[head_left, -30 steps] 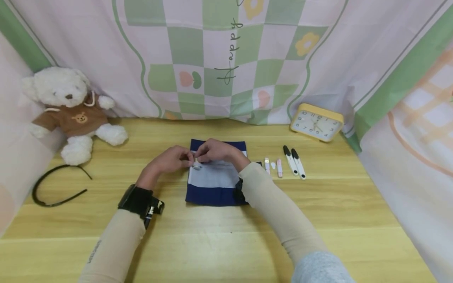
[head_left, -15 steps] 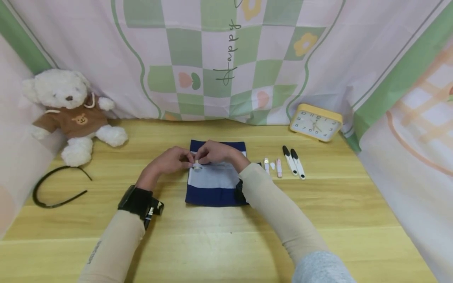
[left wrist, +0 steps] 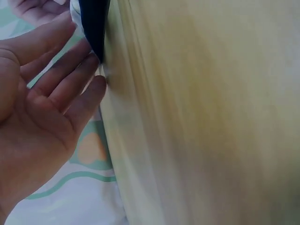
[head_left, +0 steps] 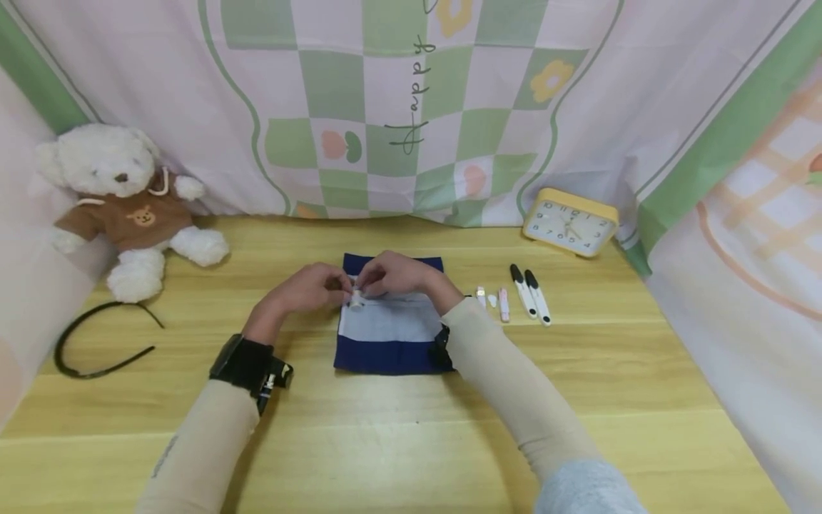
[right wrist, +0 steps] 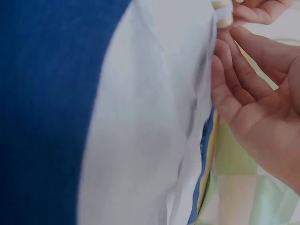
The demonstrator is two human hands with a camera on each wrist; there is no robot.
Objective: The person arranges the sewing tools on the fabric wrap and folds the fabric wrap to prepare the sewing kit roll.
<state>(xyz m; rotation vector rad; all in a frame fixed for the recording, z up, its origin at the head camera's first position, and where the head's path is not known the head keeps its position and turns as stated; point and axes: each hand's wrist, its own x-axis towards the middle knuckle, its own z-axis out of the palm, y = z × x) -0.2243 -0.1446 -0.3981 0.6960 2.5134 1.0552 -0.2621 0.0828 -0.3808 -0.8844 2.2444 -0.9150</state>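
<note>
A navy-and-pale-grey cloth piece (head_left: 385,325) lies flat on the wooden table under both hands. At its upper left sits a small white roll (head_left: 357,301), which shows yellowish rims in the right wrist view (right wrist: 224,14). My left hand (head_left: 308,289) comes in from the left and pinches the roll between thumb and forefinger. Over the cloth, my right hand (head_left: 398,275) has thumb and forefinger together at the top of the roll. Its other fingers rest against the cloth's edge in the right wrist view. Exactly what lies between the right fingertips is hidden.
Right of the cloth lie a pink-and-white piece (head_left: 504,305), a similar one (head_left: 481,296), a small white piece (head_left: 492,300) and two slim white tools with black ends (head_left: 532,294). A yellow clock (head_left: 570,223), a teddy bear (head_left: 131,203) and a black headband (head_left: 105,371) stand farther out.
Both hands stay at the cloth's upper left corner. The small roll turns slightly between the fingertips, and the right hand lifts a little. The whole view shifts slightly.
</note>
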